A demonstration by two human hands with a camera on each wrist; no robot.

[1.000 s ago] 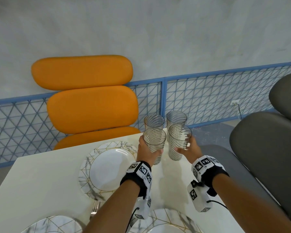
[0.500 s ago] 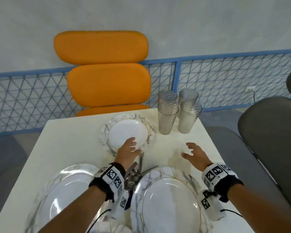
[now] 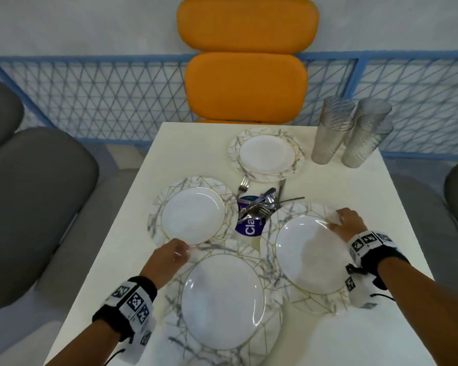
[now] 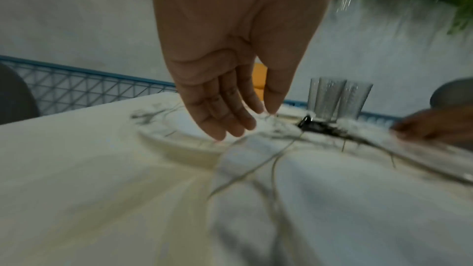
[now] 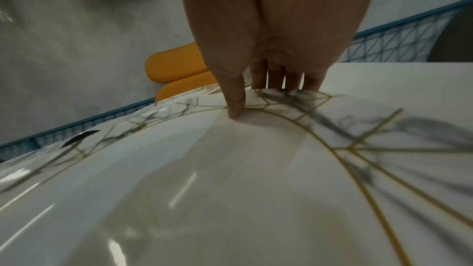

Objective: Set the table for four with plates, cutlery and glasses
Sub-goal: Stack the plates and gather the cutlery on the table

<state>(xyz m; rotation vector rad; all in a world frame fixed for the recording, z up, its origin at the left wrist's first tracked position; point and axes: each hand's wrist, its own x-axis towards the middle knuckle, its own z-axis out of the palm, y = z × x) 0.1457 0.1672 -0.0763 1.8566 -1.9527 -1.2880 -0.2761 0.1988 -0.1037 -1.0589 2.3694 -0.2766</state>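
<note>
The right hand [image 3: 348, 223] pinched the right plate [image 3: 308, 256], thumb over rim, likely to reposition it; the left hand [image 3: 169, 256] hovered wide, holding nothing, by the left plate [image 3: 192, 215].

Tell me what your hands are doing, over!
Right hand grips right plate by its far rim. Left hand open, fingers at left plate near edge. Cutlery pile between plates; glasses clustered far right.

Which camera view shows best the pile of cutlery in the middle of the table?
The head view: the cutlery lies unobstructed between the plates, forks recognisable. The left wrist view shows only a dark blurred patch. The right wrist view shows one dark tip beyond the plate rim.
</note>
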